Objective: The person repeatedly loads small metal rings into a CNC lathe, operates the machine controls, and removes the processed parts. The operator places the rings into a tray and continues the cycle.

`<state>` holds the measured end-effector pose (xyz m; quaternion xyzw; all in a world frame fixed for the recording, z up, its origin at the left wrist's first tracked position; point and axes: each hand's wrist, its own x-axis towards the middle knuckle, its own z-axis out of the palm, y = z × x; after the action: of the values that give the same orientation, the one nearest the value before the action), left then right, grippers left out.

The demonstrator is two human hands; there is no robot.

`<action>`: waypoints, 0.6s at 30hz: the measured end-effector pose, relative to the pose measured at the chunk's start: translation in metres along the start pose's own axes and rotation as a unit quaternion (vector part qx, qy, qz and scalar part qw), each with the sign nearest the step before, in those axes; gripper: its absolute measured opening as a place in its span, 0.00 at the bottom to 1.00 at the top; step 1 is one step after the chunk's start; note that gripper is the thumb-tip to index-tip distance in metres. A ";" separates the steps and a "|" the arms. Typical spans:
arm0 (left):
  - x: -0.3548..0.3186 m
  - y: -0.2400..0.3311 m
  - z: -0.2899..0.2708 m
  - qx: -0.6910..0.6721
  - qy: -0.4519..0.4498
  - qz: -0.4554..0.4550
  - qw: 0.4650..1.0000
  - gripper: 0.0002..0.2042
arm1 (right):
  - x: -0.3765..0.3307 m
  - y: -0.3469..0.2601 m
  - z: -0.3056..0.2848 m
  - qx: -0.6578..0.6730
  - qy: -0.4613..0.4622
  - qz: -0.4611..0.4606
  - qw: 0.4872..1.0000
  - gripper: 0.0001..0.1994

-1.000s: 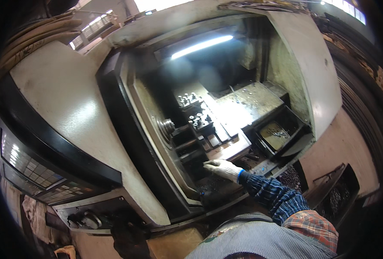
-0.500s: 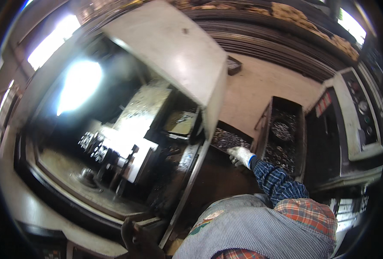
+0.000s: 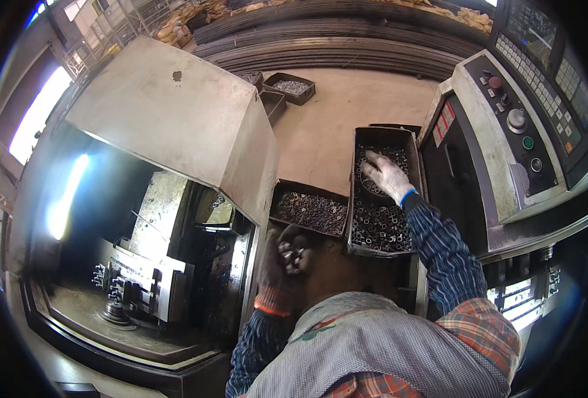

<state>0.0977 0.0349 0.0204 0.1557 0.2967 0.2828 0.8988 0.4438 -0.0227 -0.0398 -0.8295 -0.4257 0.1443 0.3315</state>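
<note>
My left hand (image 3: 286,253), in a dark glove with an orange cuff, is palm up beside the machine's opening. Several small shiny metal nuts (image 3: 296,255) lie in its cupped fingers. My right hand (image 3: 388,176), in a white glove with a blue cuff, is over a long dark metal bin (image 3: 381,251) full of small ring-shaped metal parts (image 3: 390,225). Its fingers are stretched out and apart, and nothing shows in them. Under that hand a round rim among the parts is partly hidden.
At left the machine's opening shows a lit interior with a tool block (image 3: 138,282) and a round spindle part (image 3: 115,315). Between machine and bin is a tray of small brown metal parts (image 3: 310,211). A control panel (image 3: 516,126) stands right. More boxes (image 3: 291,87) and long bars (image 3: 334,53) lie beyond.
My view has swung to the right. My right hand has moved from near the tray of small parts to over the long bin. My left hand has risen into fuller view, showing the nuts.
</note>
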 end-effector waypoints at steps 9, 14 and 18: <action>0.069 -0.074 0.064 -0.018 -0.111 -0.140 0.984 0.23 | -0.103 -0.071 -0.046 -0.092 0.050 -0.426 0.899 0.23; 0.083 -0.109 0.092 0.007 -0.129 -0.239 0.962 0.25 | -0.116 -0.046 -0.071 -0.289 0.008 -0.442 0.849 0.14; 0.081 -0.140 0.119 0.037 -0.183 -0.270 0.945 0.24 | -0.137 -0.025 -0.106 -0.203 0.103 -0.433 0.872 0.12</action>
<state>0.2838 -0.0400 0.0139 0.1524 0.1688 -0.0147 0.9737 0.4020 -0.1679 0.0493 -0.6215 -0.7254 -0.1894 0.2274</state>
